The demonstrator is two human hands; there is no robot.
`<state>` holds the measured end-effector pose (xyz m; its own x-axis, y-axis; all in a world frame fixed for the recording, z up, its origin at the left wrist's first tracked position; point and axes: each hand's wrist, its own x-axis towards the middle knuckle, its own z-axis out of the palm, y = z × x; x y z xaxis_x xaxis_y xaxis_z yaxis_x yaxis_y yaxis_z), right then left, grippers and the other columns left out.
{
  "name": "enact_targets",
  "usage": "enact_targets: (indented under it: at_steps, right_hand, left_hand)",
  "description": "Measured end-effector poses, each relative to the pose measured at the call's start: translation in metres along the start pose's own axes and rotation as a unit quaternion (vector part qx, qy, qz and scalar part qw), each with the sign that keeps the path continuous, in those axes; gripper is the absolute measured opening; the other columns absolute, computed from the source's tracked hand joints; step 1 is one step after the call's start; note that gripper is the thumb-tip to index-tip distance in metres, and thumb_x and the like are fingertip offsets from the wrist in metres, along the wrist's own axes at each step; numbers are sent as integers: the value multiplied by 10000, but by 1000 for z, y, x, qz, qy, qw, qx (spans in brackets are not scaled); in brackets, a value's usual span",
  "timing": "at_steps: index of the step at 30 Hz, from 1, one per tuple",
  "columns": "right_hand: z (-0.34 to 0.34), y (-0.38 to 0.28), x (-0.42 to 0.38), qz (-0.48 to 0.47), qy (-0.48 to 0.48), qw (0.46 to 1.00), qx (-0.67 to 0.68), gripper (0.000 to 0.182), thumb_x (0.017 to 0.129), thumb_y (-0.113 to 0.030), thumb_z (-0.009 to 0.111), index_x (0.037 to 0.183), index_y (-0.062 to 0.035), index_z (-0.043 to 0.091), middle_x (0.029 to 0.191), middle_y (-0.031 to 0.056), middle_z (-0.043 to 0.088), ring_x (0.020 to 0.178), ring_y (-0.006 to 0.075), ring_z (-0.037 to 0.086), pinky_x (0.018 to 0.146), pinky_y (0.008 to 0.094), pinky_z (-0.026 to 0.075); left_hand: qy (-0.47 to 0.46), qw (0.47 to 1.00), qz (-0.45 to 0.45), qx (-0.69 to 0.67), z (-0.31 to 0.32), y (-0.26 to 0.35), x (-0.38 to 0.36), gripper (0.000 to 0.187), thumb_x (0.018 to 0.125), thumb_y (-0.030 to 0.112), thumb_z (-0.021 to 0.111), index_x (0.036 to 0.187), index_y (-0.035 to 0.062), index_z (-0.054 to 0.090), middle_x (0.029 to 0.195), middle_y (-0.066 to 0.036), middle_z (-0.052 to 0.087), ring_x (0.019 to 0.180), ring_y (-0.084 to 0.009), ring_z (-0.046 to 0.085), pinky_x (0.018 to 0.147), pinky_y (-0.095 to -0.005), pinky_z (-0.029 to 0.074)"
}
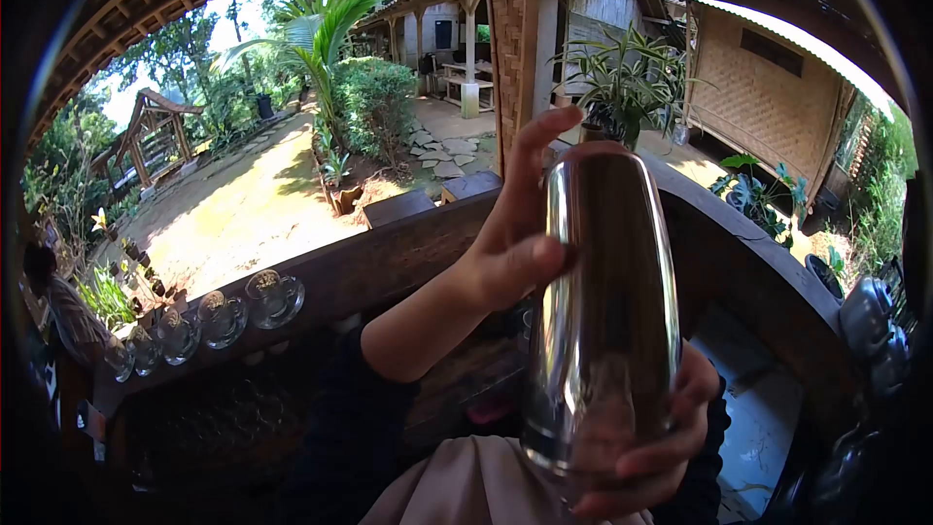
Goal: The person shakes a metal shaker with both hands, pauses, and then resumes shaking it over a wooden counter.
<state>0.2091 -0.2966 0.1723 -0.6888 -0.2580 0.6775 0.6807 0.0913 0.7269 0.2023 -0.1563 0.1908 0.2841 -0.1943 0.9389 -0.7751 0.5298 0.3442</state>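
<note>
A shiny metal cocktail shaker is held up in front of my chest, slightly tilted. My left hand reaches up along its left side; the thumb presses the upper body, and one finger extends toward the top end. The rest of those fingers are hidden behind the metal. Around the lower right side curls my right hand, its fingers wrapped near the bottom end. Whatever may be inside the shaker cannot be seen.
Several glass cups on saucers line the dark wooden counter at the left. A potted plant stands behind the shaker. Metal containers sit at the far right. Another person is at the left edge.
</note>
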Motion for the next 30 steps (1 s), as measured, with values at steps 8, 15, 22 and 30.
enact_targets:
  at_steps: [8,15,22,30]
  right_hand:
    - [-47,83,-58,465,-61,881,-58,488,713,-237,814,1111,-33,619,1197,153,611,1103,330,613,914,395,497]
    - [-94,10,47,51,-208,969,-125,352,762,-216,767,1085,-187,628,1166,29,620,1108,236,610,1000,395,429]
    - [-168,30,4,280,-246,892,-254,412,742,-273,787,1092,-105,650,1191,131,600,1133,295,587,955,443,460]
    - [-158,-86,100,70,-400,865,-295,262,782,-193,717,1040,-210,671,1143,-13,642,1092,182,592,902,401,451]
  left_hand:
    - [177,933,-220,-221,-56,-147,14,363,982,351,464,1220,89,545,1178,-111,621,1085,-237,614,906,-388,513]
    - [-43,970,-31,-239,60,-88,52,659,885,513,629,1304,76,371,1256,-127,544,1150,-221,568,957,-367,473]
    - [10,758,-228,-611,58,-253,54,482,975,462,382,1179,69,572,1092,-124,649,991,-269,641,841,-414,539]
    - [-79,827,-300,-469,154,-149,58,548,963,457,512,1342,66,445,1249,-138,579,1098,-236,604,924,-391,503]
